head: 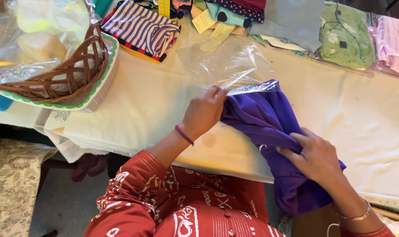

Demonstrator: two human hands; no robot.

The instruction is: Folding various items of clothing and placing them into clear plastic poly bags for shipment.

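Note:
A folded purple garment [270, 127] lies across the near edge of a table covered in cream cloth [151, 105], its far end inside the mouth of a clear plastic bag [228, 61]. My left hand [204, 112] pinches the bag's open edge where it meets the garment. My right hand [316, 156] grips the garment's near part, which hangs over the table edge. Red patterned sleeves cover both my arms.
A wicker basket [72, 70] with plastic-wrapped items sits on a green-rimmed tray [98, 90] at the left. Folded clothes line the far edge: a striped stack [142, 28], grey cloth [291, 19], a bagged green piece [344, 35] and a pink striped one [395, 41].

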